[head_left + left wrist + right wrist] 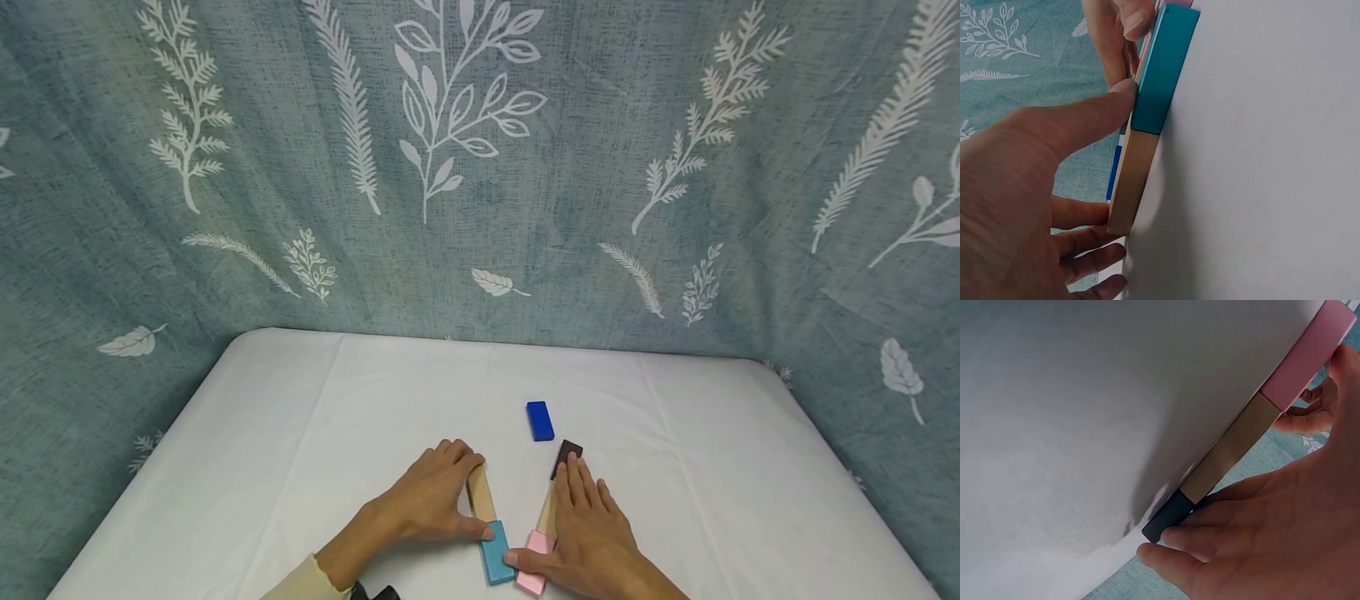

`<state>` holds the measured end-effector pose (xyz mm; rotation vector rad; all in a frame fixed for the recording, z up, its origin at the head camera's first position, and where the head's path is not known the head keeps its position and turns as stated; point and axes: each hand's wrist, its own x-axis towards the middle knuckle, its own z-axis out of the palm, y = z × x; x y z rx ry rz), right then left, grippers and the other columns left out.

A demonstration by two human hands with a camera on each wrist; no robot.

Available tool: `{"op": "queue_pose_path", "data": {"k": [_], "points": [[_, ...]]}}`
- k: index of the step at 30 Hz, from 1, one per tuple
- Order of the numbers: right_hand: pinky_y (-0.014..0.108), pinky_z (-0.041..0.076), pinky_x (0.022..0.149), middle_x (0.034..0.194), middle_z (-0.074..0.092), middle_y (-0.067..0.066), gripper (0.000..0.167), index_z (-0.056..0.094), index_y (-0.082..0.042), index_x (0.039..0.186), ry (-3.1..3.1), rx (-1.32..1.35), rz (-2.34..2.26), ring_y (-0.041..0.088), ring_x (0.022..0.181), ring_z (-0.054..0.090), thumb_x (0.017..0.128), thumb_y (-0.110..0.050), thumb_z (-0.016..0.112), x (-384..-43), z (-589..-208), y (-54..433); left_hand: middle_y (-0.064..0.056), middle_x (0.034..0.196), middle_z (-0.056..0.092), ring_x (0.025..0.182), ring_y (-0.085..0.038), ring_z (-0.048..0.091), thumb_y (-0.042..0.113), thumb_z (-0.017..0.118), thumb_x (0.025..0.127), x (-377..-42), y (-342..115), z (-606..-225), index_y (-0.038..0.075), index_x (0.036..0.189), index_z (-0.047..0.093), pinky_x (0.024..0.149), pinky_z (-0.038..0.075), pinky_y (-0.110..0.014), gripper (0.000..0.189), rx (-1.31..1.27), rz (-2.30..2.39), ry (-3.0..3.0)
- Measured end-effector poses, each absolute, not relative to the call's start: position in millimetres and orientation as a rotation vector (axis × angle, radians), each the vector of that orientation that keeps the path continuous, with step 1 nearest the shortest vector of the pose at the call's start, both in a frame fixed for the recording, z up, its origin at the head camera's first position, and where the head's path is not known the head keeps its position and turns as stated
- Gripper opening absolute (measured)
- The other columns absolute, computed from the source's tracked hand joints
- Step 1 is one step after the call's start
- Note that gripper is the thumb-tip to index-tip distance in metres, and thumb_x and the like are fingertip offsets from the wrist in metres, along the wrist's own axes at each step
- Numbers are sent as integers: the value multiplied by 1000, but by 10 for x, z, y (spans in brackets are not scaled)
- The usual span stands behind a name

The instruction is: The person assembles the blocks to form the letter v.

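My left hand (431, 496) touches a row of two blocks, its thumb on the teal block (498, 565) and its fingers at the far end of a plain wooden block (1135, 181). Beside it, my right hand (596, 533) lies along a second row, fingers extended. That row runs from a pink block (1310, 356) through another wooden block (1232, 447) to a dark block (1169, 517). The right fingertips are at the dark block, and the right thumb reaches over the pink block to the teal one. Both rows slant toward each other at their near ends.
A blue block (540, 421) lies by itself beyond the two rows. White cloth (390, 392) covers the table, and a green-blue curtain with white leaf prints (570, 167) hangs behind it.
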<state>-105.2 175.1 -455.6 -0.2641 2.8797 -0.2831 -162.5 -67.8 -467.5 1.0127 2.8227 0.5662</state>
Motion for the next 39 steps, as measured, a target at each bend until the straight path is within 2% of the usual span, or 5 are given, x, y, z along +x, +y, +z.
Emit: {"op": "queue_pose_path", "data": {"k": [39], "points": [[60, 15, 118, 163, 13, 32, 148, 21, 12, 155, 2870, -239, -271, 42, 151, 14, 60, -98, 53, -1070, -4570, 1738, -2, 127, 54, 118, -19, 47, 72, 73, 76, -1591, -669, -4688, 9, 141, 55, 103, 40, -42, 92, 976, 572, 2810]]}}
